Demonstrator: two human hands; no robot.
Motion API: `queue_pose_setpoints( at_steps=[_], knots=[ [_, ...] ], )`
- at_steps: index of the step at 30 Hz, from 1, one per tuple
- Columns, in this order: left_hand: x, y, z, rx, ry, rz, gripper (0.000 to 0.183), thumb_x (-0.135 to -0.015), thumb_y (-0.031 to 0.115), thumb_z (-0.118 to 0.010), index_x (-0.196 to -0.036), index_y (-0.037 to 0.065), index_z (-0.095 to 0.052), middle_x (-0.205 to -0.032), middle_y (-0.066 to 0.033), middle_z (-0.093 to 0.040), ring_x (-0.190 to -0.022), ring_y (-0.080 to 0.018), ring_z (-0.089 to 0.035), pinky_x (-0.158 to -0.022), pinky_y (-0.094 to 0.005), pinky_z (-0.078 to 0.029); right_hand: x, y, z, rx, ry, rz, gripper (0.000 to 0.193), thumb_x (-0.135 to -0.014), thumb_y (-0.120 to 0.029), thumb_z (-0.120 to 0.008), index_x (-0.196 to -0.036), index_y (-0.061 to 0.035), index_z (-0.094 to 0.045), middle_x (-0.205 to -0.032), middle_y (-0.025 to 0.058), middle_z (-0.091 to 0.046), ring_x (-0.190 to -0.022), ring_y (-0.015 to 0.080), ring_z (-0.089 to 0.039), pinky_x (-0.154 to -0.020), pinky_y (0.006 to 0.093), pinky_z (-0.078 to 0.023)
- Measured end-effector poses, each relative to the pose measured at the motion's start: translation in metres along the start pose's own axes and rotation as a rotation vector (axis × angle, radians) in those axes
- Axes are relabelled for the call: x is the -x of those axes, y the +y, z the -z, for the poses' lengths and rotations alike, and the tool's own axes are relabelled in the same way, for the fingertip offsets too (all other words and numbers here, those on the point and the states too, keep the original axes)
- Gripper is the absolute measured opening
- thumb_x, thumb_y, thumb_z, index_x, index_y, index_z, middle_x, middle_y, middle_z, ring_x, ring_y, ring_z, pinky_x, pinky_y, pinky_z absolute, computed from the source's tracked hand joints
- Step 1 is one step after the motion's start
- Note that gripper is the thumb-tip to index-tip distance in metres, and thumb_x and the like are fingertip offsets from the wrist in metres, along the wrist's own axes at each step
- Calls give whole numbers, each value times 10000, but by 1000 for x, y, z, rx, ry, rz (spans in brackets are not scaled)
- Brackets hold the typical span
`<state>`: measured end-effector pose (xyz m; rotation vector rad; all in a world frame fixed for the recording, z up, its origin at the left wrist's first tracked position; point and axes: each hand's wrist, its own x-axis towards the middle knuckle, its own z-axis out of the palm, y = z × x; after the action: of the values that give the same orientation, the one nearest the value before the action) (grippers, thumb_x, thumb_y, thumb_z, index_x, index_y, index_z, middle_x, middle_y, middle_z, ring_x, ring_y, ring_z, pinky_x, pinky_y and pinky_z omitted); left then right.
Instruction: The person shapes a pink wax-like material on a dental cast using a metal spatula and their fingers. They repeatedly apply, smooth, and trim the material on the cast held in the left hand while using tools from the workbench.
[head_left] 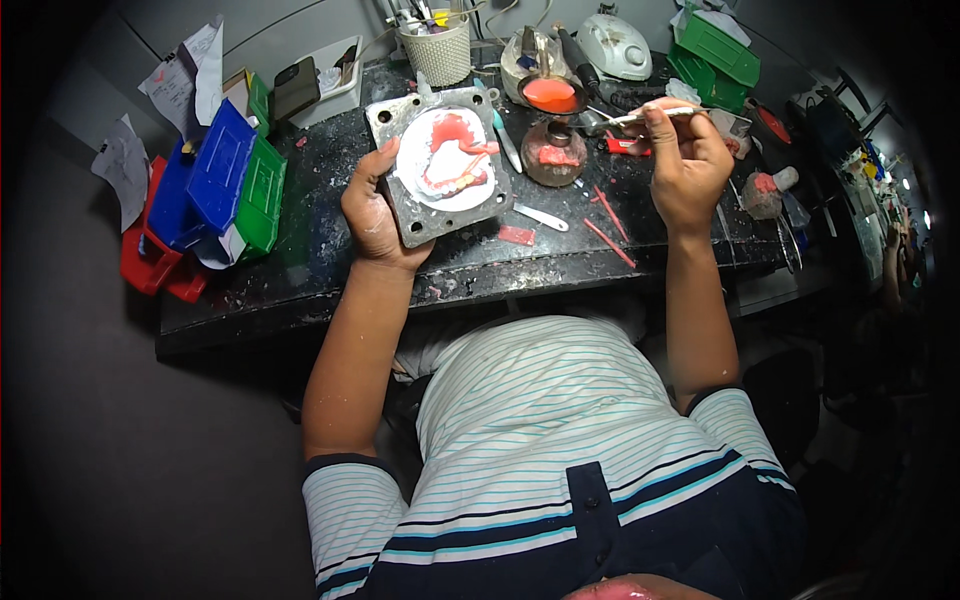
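My left hand grips a square metal dental flask by its left side and lower corner, thumb over the rim. White plaster fills the flask. In it sits a horseshoe of pink-red wax, with what look like teeth along its lower edge. To the right, my right hand is raised with a thin, pale-handled wax knife pinched in the fingers. Its tip points left, near the neck of a round glass spirit burner; whether a flame burns I cannot tell.
Behind the burner stands a pan of bright red-orange wax. Red wax sticks, a wax piece and a white-handled tool lie on the black bench. Blue and green bins stand left, a tool basket at the back.
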<state>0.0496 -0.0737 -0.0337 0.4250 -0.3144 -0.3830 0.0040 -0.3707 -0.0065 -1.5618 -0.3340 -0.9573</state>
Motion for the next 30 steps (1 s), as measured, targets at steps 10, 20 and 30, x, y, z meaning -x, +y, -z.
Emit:
queue_pose_setpoints(
  at_steps=[10, 20, 30],
  knots=[
    [4, 2, -4, 154, -23, 15, 570, -952, 305, -595, -1374, -76, -554, -1331, -240, -653, -1217, -369, -657, -1094, -518, -500, 4, 15, 1, -14, 46, -19, 126, -1011, -91, -701, -1051, 28, -698, -921, 79, -753, -752, 108, -717, -600, 199, -543],
    [4, 5, 1, 159, -31, 13, 551, -979, 297, -559, -1391, -68, -549, -1370, -234, -635, -1260, -376, -630, -1127, -537, -466, 7, 6, 3, -139, 19, -71, 139, -1022, -111, -686, -1057, 23, -699, -961, 141, -764, -714, 110, -699, -563, 199, -526],
    [3, 3, 0, 161, -68, 23, 561, -967, 296, -565, -1382, -80, -549, -1344, -240, -647, -1238, -374, -644, -1111, -520, -483, 39, -38, -32, -71, -146, 232, 108, -895, 107, -742, -993, 107, -696, -1005, 207, -757, -879, 234, -753, -770, 322, -620]
  ],
)
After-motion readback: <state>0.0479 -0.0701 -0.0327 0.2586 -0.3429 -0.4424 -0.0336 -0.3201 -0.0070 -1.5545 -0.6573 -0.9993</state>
